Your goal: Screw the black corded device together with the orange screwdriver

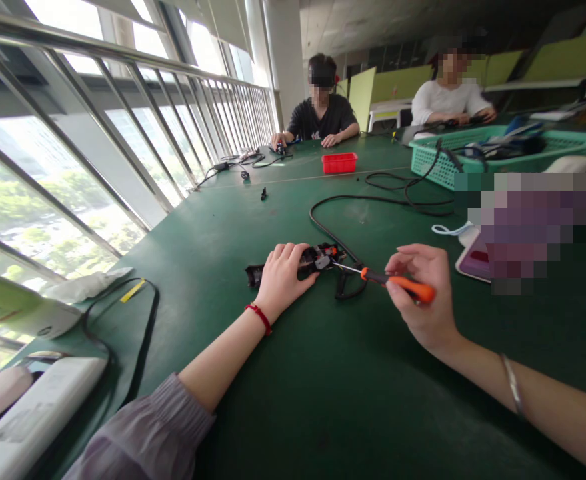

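Observation:
My left hand [285, 277] is closed over a long black device housing [255, 275], which lies on the green table. Small red and grey parts show in its open right end, and the palm hides its middle. A screwdriver [410, 287] with an orange and black handle is in my right hand [430, 300], pinched between thumb and fingers. Its thin shaft points left, with the tip at the right end of the device; whether it touches a screw I cannot tell. Beside that end lie a black loop-shaped part [341, 287] and a black cord [317, 208].
A red tray [339, 163], a small black piece [263, 194] and a green basket [430, 160] of cords and tools stand farther back. Left are a green bottle [17, 307], a white box [47, 407] and a black strap [147, 333]. Two people sit beyond.

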The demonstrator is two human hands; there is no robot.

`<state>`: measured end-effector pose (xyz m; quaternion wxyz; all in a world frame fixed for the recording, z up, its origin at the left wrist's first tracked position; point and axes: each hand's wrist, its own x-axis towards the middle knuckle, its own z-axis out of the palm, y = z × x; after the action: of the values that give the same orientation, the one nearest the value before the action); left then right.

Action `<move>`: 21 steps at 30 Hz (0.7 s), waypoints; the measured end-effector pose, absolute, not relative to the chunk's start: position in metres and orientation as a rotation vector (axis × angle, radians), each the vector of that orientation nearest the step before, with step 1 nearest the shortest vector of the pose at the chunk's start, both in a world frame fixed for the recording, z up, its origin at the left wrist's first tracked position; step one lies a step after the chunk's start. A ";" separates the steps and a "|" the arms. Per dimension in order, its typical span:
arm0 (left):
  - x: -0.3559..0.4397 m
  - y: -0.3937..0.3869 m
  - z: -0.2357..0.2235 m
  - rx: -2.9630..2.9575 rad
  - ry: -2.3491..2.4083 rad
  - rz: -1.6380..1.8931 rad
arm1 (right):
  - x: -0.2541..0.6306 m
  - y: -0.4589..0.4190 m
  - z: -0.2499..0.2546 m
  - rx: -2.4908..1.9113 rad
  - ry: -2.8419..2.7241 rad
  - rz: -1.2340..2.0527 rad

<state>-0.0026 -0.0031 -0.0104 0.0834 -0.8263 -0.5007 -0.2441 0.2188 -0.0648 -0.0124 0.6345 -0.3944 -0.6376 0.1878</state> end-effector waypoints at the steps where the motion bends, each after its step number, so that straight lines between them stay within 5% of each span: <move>1: -0.003 -0.003 -0.010 -2.467 -1.493 -0.727 | 0.219 -0.065 -0.013 -0.932 -1.473 0.482; 21: -0.002 -0.002 -0.011 -2.462 -1.488 -0.731 | 0.217 -0.068 -0.010 -0.985 -1.526 0.433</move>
<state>-0.0021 -0.0023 -0.0113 0.0867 -0.8264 -0.4995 -0.2452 0.2175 -0.0675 -0.0102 0.5951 -0.4239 -0.6569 0.1862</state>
